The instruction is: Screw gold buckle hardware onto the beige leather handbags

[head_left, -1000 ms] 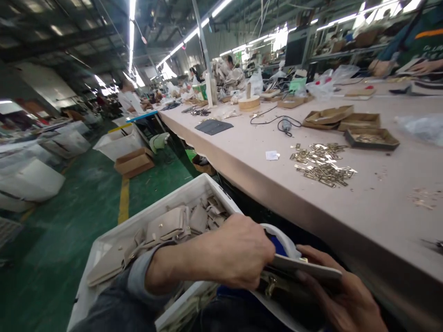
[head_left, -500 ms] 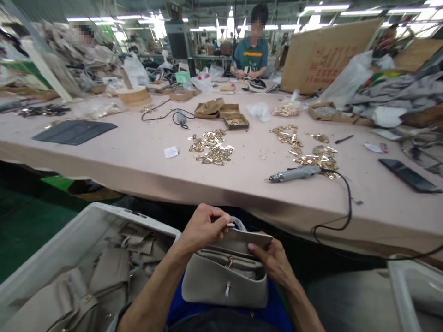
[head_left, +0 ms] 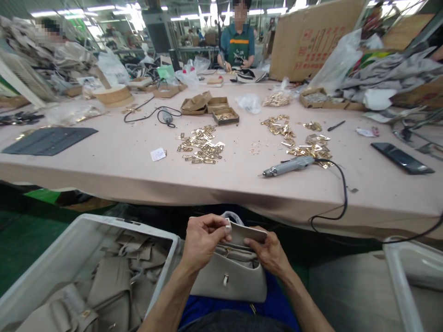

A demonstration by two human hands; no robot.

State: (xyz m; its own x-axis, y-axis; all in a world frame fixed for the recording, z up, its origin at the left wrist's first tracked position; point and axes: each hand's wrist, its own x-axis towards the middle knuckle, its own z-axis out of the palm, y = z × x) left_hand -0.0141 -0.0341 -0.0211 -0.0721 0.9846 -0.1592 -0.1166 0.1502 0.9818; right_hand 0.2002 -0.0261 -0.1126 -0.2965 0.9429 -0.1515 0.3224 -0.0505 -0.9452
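A beige-grey handbag (head_left: 242, 283) rests on my lap with its flap raised and its mouth open. Inside shows a gold zip pull (head_left: 226, 252), and a small clasp (head_left: 225, 280) sits on the bag's front. My left hand (head_left: 207, 237) pinches a small shiny plate (head_left: 228, 224) between thumb and fingertips, at the flap's edge; part of it is hidden by the fingers. On the other side, my right hand (head_left: 268, 251) grips the handbag flap (head_left: 242, 235), thumb on its inner face.
A white bin (head_left: 128, 223) of similar bags stands at my left, another bin (head_left: 398, 267) at my right. On the table (head_left: 238, 180) lie gold metal plates (head_left: 202, 146), more gold fittings (head_left: 311, 150), an electric screwdriver (head_left: 289, 166) with its cord, and a phone (head_left: 401, 157). A co-worker (head_left: 238, 46) is across the table.
The view has shifted slightly. My left hand has turned and drawn a little lower, and the small plate in its pinch shows more face-on. My right hand keeps its grip on the flap.
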